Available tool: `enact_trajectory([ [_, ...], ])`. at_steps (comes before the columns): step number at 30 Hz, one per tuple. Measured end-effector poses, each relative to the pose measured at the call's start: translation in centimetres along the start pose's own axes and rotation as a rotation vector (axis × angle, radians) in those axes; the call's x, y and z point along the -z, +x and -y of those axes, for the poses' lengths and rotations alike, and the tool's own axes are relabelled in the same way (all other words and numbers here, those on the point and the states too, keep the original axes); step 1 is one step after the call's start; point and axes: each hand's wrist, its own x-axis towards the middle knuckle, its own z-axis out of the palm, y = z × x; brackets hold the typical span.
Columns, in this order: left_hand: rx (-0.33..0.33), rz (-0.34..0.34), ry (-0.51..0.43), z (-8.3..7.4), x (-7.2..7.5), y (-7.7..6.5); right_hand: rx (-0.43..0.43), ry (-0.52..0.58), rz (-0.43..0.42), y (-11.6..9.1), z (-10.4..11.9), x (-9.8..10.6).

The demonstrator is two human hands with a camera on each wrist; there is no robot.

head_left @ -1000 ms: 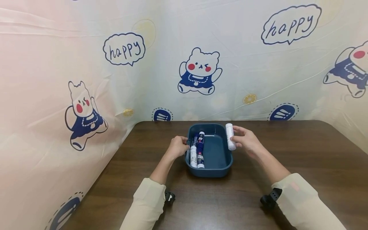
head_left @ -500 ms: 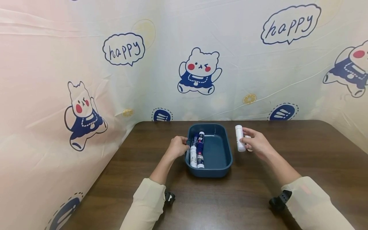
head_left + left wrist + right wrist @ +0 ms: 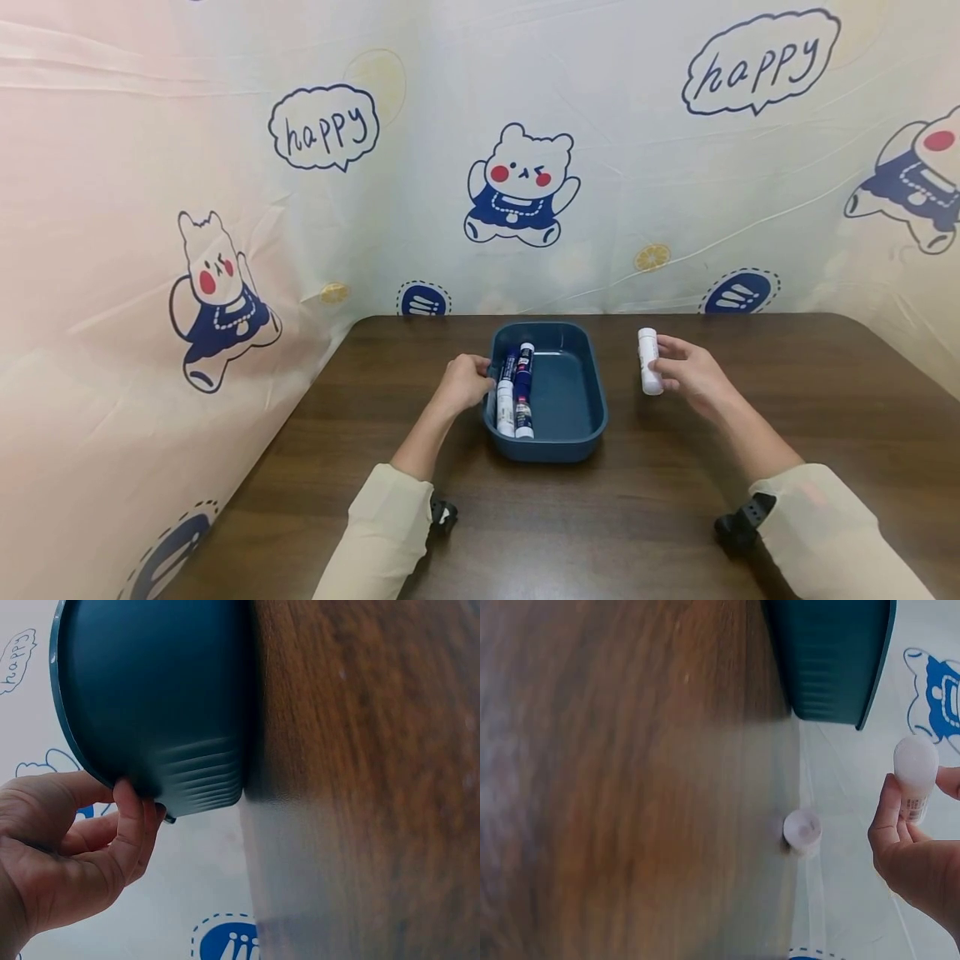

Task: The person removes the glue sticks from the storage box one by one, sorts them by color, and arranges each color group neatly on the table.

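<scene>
A dark blue rectangular tray (image 3: 552, 450) stands on the table. My left hand (image 3: 463, 383) pinches its left rim; in the left wrist view, thumb and fingers (image 3: 129, 825) close on the edge. Several blue-and-white glue sticks (image 3: 524, 392) lie lengthwise along the tray's left side, among them a mostly white glue stick (image 3: 506, 410). To the right of the tray my right hand (image 3: 693, 377) holds a white glue stick (image 3: 649, 362) between thumb and fingers, nearly upright, its barcode showing in the right wrist view. Another white round-ended piece (image 3: 802, 831) sits on the table below that hand, hidden in the head view.
The brown wooden table (image 3: 600, 533) reaches back to a printed cloth (image 3: 420, 217) hanging behind and at both sides. Black wrist straps (image 3: 742, 525) sit at both cuffs. The tray's right wall (image 3: 597, 383) stands between its contents and my right hand.
My right hand has carried the white glue stick rightward, from over the tray's right rim to a spot well beside it. My left hand and the tray have stayed in place.
</scene>
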Motion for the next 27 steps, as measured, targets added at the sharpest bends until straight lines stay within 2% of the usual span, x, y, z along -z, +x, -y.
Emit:
enact_trajectory([
  [5, -0.011, -0.003, 0.009, -0.1, 0.1, 0.0, 0.002, 0.017, -0.003, 0.1, -0.4, 0.9],
  [12, -0.02, -0.009, 0.006, -0.1, 0.1, 0.1, -0.014, -0.041, -0.021, 0.1, -0.7, 1.6],
  [27, -0.011, 0.004, -0.016, 0.1, 0.0, 0.0, -0.052, -0.088, -0.082, 1.0, -1.5, 3.2],
])
